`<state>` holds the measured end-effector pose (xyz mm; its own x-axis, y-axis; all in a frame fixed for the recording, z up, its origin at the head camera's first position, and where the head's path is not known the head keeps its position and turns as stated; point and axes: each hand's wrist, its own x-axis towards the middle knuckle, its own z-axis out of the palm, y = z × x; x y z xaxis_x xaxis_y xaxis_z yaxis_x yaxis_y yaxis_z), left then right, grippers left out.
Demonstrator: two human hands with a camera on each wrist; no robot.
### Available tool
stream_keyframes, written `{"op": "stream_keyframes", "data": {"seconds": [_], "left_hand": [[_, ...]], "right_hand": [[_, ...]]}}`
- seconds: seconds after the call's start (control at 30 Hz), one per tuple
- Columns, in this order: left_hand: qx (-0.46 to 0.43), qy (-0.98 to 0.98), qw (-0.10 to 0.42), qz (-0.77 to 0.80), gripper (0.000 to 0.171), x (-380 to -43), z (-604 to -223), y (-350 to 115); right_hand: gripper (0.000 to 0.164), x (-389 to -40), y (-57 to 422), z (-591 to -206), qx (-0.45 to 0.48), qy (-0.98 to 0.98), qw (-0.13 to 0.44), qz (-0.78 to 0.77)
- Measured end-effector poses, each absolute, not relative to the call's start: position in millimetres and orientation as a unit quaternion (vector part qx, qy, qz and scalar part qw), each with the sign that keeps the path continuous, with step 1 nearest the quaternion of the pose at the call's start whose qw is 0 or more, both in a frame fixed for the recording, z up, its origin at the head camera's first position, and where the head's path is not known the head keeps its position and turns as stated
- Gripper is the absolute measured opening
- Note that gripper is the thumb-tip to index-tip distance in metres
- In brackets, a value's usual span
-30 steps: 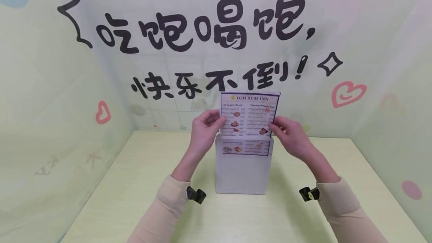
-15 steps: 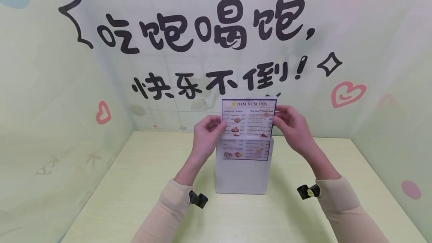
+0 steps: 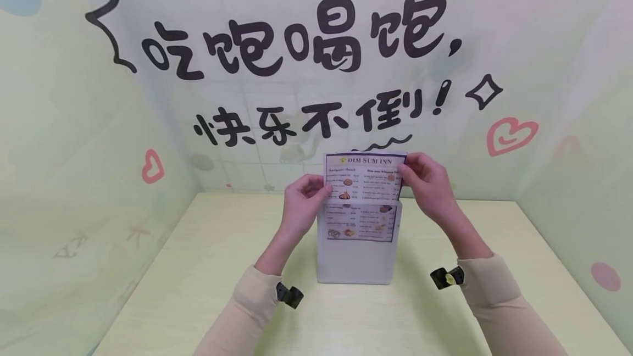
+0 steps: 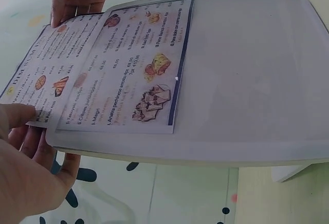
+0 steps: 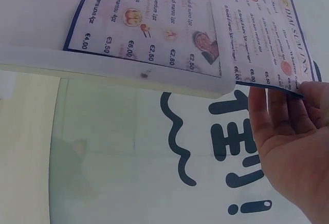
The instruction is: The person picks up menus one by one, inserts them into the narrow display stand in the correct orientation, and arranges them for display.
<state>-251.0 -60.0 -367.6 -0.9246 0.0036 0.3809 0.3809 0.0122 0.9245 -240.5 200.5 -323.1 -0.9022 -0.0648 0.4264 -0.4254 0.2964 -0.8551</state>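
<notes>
Holder, one: translucent white, rectangular, plastic-looking, standing on the pale wood-grain table (image 3: 188,268) (image 3: 356,262). Menu sheet, one: white, rectangular, dark-blue border, headed "DIM SUM INN" (image 3: 363,194); lower part behind the holder's front panel, bottom edge well above the holder's base, upper part projecting above the holder's rim. Left hand (image 3: 303,202): thumb and fingers closed in a pinch on the sheet's left edge, near the holder's upper left corner. Right hand (image 3: 429,187): likewise pinching the sheet's right edge, above the holder's upper right corner. Pale green backdrop with bold black Chinese lettering (image 3: 247,163), behind the holder.
</notes>
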Motion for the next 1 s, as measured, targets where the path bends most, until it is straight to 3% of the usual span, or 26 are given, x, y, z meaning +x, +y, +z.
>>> {"op": "stream_keyframes", "data": {"seconds": [0.37,0.73,1.0], "left_hand": [[-0.152,-0.69,0.152,-0.691,0.024,-252.8,-355.6,-58.6],[-0.159,-0.69,0.164,-0.687,0.021,-251.3,-348.2,-55.9],[-0.159,-0.699,0.156,-0.68,0.015,-249.8,-351.6,-57.0]], "right_hand": [[0.019,-238.0,206.7,-330.0,0.153,-0.819,0.145,0.534],[0.016,-233.2,207.8,-338.4,0.166,-0.84,0.127,0.501],[0.024,-232.0,207.9,-341.7,0.164,-0.841,0.129,0.499]]}}
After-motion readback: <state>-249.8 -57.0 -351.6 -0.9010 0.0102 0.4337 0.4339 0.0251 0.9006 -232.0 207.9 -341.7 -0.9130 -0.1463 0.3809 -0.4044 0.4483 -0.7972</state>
